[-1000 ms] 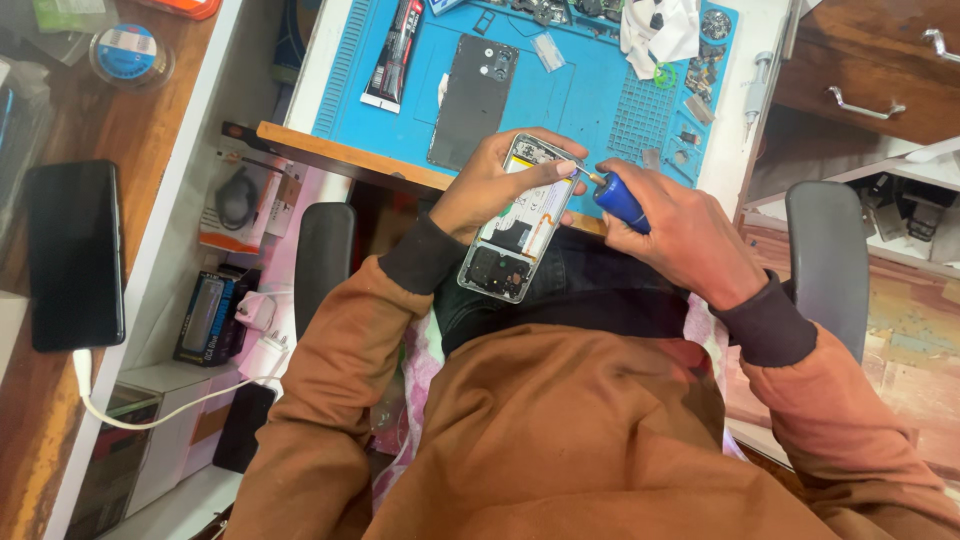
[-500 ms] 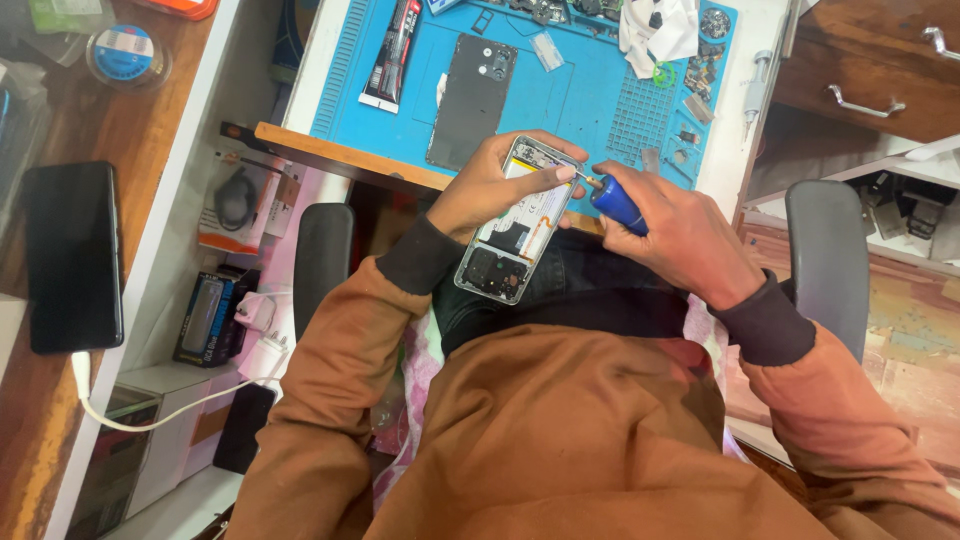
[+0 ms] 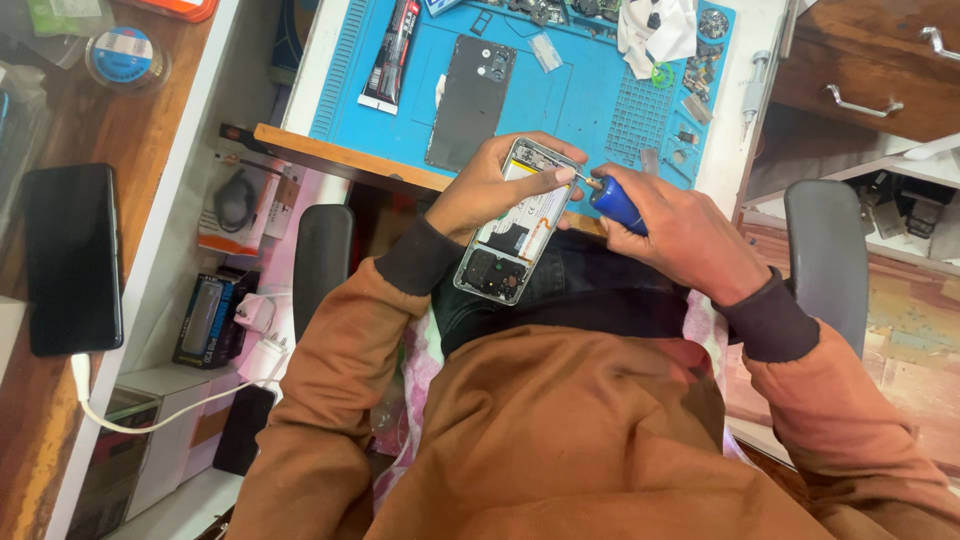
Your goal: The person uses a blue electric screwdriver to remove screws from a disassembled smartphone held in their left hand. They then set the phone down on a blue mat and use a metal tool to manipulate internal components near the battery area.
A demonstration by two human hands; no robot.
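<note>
I see the opened smartphone (image 3: 513,222) held above the lap, just at the near edge of the counter (image 3: 330,152), with its back removed so that the inner parts face up. The left hand (image 3: 478,190) has its grip closed around the upper part of the phone, with the thumb laid over the top edge. The right hand (image 3: 680,232) has its grip closed on the blue-handled screwdriver (image 3: 612,202), and the thin tip meets the phone's upper right edge, close to the left thumb.

To do this step well, I judge that the tip should sit straight in the screw head, not tilted, with light pressure along the shaft while it turns. The left hand should keep the phone still and not squeeze the frame, because the open body may bend. The phone is tilted over the lap, so a small screw could fall there and be lost; working over the blue repair mat (image 3: 590,100) would be safer, I think.

On the mat lie the dark back cover (image 3: 470,88), a glue tube (image 3: 392,48) and small parts near a white cloth (image 3: 655,28). A black phone (image 3: 72,258) lies on the wooden shelf at the left, well apart.
</note>
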